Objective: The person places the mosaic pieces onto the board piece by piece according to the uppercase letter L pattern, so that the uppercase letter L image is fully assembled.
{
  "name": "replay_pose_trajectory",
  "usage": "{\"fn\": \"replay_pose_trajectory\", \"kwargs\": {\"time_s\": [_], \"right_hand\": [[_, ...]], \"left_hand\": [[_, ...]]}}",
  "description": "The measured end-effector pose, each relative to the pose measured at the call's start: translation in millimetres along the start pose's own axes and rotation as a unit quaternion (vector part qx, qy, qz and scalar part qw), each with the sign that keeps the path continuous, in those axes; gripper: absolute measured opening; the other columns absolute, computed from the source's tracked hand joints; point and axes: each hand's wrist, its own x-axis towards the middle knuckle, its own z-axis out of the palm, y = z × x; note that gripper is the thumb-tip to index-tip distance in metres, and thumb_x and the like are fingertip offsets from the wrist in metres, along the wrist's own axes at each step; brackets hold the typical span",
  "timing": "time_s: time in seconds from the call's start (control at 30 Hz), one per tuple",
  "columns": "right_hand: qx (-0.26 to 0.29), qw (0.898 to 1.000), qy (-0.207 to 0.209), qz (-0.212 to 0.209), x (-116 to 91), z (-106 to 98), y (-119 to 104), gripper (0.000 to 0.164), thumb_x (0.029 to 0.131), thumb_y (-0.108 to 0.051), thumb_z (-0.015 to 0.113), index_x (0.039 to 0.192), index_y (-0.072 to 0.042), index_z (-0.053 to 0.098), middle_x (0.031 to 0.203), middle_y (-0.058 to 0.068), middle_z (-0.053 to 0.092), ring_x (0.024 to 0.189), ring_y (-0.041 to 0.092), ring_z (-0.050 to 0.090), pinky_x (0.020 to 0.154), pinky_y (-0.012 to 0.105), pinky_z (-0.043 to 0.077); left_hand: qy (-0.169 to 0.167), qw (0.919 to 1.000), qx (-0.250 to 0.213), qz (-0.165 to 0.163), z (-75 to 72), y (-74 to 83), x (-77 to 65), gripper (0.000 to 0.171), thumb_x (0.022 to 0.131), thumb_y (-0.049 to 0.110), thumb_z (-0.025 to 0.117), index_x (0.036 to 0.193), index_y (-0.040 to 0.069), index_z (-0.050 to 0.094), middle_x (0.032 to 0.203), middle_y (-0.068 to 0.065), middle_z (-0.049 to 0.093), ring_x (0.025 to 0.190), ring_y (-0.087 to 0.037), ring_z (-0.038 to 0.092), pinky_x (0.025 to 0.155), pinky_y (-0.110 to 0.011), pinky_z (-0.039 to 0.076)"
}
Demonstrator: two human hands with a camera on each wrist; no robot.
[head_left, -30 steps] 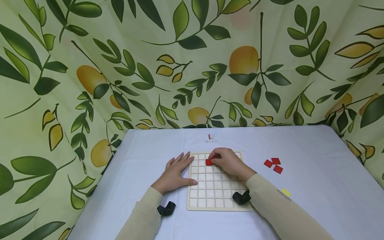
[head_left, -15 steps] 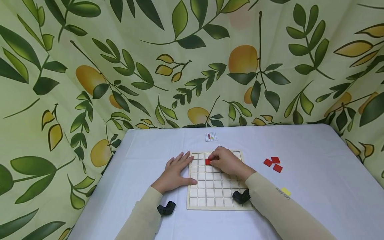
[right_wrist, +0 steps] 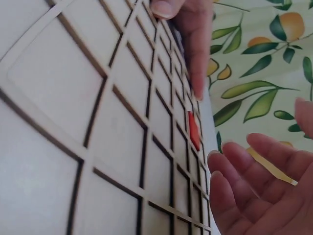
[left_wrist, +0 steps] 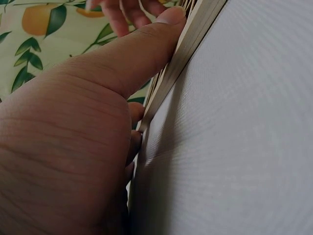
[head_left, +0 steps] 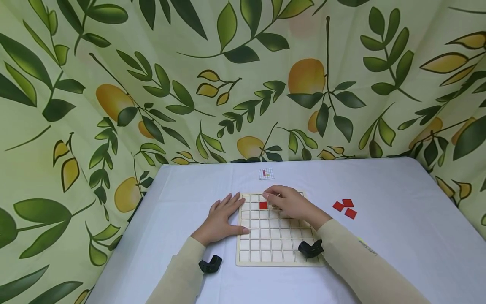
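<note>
A wooden grid board (head_left: 265,266) lies on the white table, and one red square tile (head_left: 263,205) sits in a cell of its upper part. My left hand (head_left: 224,221) rests with spread fingers along the board's left edge, its thumb (left_wrist: 146,46) on the rim in the left wrist view. Just right of the red tile, my right hand (head_left: 290,202) hovers over the board with nothing in it. In the right wrist view its fingers (right_wrist: 269,166) are relaxed and apart from the tile.
Several loose things lie about: red tiles (head_left: 348,203) right of the board, and a small printed grid card (head_left: 266,173) beyond it. A sliver of yellow tile (head_left: 361,240) shows beside the right sleeve (head_left: 360,257). A leaf-patterned curtain (head_left: 243,84) hangs behind the table.
My right hand has let go of the red tile and drawn slightly back to the right, leaving the tile in its cell. The left hand has stayed in place.
</note>
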Motion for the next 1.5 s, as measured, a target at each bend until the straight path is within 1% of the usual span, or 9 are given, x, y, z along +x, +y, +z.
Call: {"fn": "replay_pose_trajectory", "kwargs": {"time_s": [0.13,0.27,0.47,0.7,0.83,1.03,1.17,1.33,1.5], "right_hand": [[0.058,0.998,-0.004,-0.009,-6.4,-11.1,-0.1,0.053,0.115,-0.049,0.052,0.143,-0.006,0.066,0.122,0.01,0.071,0.109,0.028,0.068,0.095,0.051,0.057],[0.1,0.995,-0.013,-0.019,-16.3,-25.2,0.0,0.059,0.117,-0.051,0.043,0.152,-0.006,0.058,0.129,0.011,0.07,0.115,0.029,0.068,0.101,0.049,0.055],[0.132,0.99,-0.003,-0.059,-38.7,-46.2,-0.9,0.063,0.119,-0.051,0.029,0.156,-0.008,0.055,0.137,0.012,0.068,0.119,0.032,0.068,0.101,0.046,0.056],[0.165,0.978,0.012,-0.129,-66.1,-72.4,6.8,0.066,0.121,-0.043,0.018,0.159,0.001,0.048,0.146,0.027,0.059,0.127,0.042,0.061,0.102,0.041,0.054],[0.174,0.973,0.024,-0.15,-80.8,-88.7,18.2,0.067,0.121,-0.042,0.013,0.161,0.001,0.044,0.149,0.028,0.056,0.13,0.038,0.06,0.103,0.037,0.053],[0.158,0.974,0.068,-0.148,-100.4,-110.7,36.9,0.063,0.12,-0.041,0.013,0.164,-0.007,0.043,0.15,0.015,0.059,0.131,0.029,0.059,0.103,0.032,0.052],[0.162,0.972,0.095,-0.141,-112.1,-122.8,50.9,0.061,0.12,-0.039,0.015,0.163,-0.009,0.045,0.149,0.017,0.059,0.131,0.03,0.058,0.101,0.03,0.051],[0.186,0.966,0.115,-0.137,-122.2,-134.8,75.1,0.061,0.12,-0.038,0.014,0.164,-0.009,0.044,0.15,0.018,0.058,0.131,0.028,0.058,0.101,0.029,0.05],[0.199,0.963,0.153,-0.102,-126.4,-139.4,99.1,0.056,0.121,-0.039,0.02,0.162,-0.014,0.048,0.146,0.008,0.061,0.128,0.024,0.061,0.097,0.025,0.054]], "left_hand": [[0.001,1.0,0.002,-0.001,1.1,-0.5,0.2,0.106,0.084,0.073,0.081,0.17,0.025,0.043,0.179,0.008,0.021,0.165,-0.018,0.006,0.129,-0.055,0.001],[0.001,1.0,0.0,0.001,1.2,-1.1,0.4,0.106,0.084,0.073,0.081,0.17,0.025,0.043,0.179,0.009,0.021,0.165,-0.017,0.006,0.129,-0.054,0.0],[0.001,1.0,-0.004,0.003,1.0,-1.9,0.1,0.106,0.084,0.071,0.083,0.17,0.024,0.043,0.179,0.009,0.021,0.165,-0.015,0.006,0.129,-0.052,0.0],[0.001,1.0,-0.004,0.002,0.5,-0.6,0.0,0.105,0.084,0.07,0.083,0.17,0.024,0.043,0.179,0.008,0.021,0.165,-0.017,0.006,0.129,-0.052,0.0],[0.001,1.0,-0.006,0.001,0.2,0.2,-0.4,0.105,0.084,0.071,0.083,0.17,0.024,0.043,0.179,0.008,0.021,0.165,-0.017,0.006,0.129,-0.052,0.0],[0.001,1.0,-0.008,-0.002,-0.1,0.6,-1.1,0.106,0.084,0.069,0.084,0.17,0.024,0.043,0.179,0.008,0.021,0.165,-0.017,0.006,0.128,-0.052,0.0],[0.002,1.0,-0.008,-0.003,0.1,0.3,-1.3,0.106,0.084,0.069,0.084,0.17,0.024,0.043,0.179,0.009,0.021,0.165,-0.017,0.006,0.128,-0.052,0.0],[0.002,1.0,-0.008,-0.003,0.5,0.2,-1.2,0.106,0.084,0.071,0.083,0.17,0.024,0.043,0.179,0.009,0.021,0.165,-0.017,0.006,0.128,-0.053,0.0],[0.003,0.9999,-0.011,-0.003,0.8,-0.2,-0.7,0.107,0.083,0.071,0.083,0.17,0.024,0.043,0.179,0.009,0.021,0.165,-0.018,0.006,0.128,-0.053,0.0]]}}
